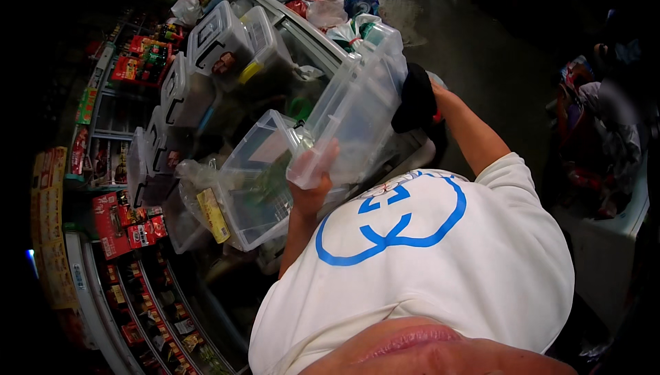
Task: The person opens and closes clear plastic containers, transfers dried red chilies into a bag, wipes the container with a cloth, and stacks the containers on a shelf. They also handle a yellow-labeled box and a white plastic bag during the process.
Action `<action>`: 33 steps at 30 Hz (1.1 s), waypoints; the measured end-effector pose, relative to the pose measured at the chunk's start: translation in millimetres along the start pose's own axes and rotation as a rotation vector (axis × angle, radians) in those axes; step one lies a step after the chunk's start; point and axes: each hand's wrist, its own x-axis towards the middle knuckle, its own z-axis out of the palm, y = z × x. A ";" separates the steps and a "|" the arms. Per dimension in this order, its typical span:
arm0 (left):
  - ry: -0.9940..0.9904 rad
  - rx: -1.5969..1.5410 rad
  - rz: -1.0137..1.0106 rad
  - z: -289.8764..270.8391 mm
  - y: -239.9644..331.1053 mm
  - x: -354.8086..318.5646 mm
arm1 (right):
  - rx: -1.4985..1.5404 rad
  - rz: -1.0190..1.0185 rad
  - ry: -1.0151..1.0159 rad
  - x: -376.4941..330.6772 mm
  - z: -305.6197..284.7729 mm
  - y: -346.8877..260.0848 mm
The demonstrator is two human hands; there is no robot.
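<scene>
Low in the middle of the frame, the left hand point(311, 172) grips the near corner of a clear plastic storage bin point(354, 110), fingers curled shut around its rim, and the bin is tilted up in front of the person's white T-shirt point(440, 258). At the bin's far side, right of centre, the right hand point(434, 93) sits behind a black cloth point(414, 103), so how far its fingers are open cannot be told. Beyond, toward the upper left, more clear lidded bins point(220, 38) and an open one point(254, 182) crowd a glass-topped counter point(309, 45), with knotted plastic bags point(323, 7) and snack shelves point(130, 230) farther off.
</scene>
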 end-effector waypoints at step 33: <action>0.413 -0.036 -0.010 7.9 19.0 13.5 | -1.184 -1.509 -0.083 -74.1 242.0 -90.8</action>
